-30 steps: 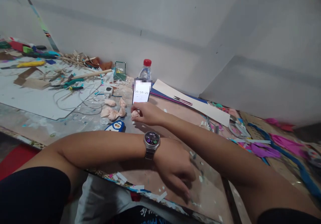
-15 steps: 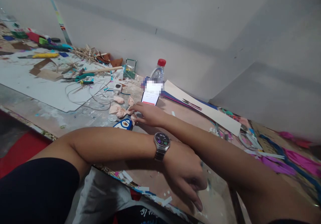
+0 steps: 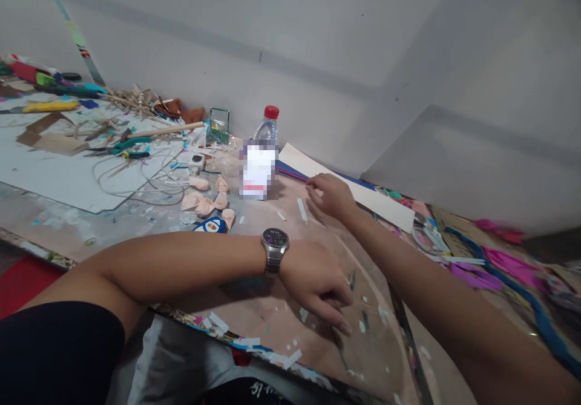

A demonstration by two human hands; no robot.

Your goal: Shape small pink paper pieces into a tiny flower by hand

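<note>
My left hand (image 3: 315,281), with a metal-banded watch (image 3: 275,249) on its wrist, hangs low over the near tabletop (image 3: 290,320). Its fingers curl under while the thumb stretches out; the palm is hidden. Farther back, my right hand (image 3: 333,194) has bent fingers drawn together over the edge of a long cream board (image 3: 385,205). What lies beneath those fingers is hidden. Several peach-coloured crumpled lumps (image 3: 205,206) and a blue-and-white flat item (image 3: 211,225) lie to the left, apart from both hands. A lit phone (image 3: 258,172) leans by a clear red-capped bottle (image 3: 267,128).
Green-handled pliers (image 3: 131,144), a yellow cutter (image 3: 51,107), thin sticks (image 3: 131,102) and a white charger (image 3: 196,162) with a cable crowd the left. Pink strips (image 3: 512,266) and a blue strip (image 3: 540,320) lie at right. A grey wall (image 3: 318,29) rises behind.
My right hand has left the peach lumps and moved right to the cream board, covering where pink-handled snips showed. My left hand stays low with curled fingers. The view has shifted right.
</note>
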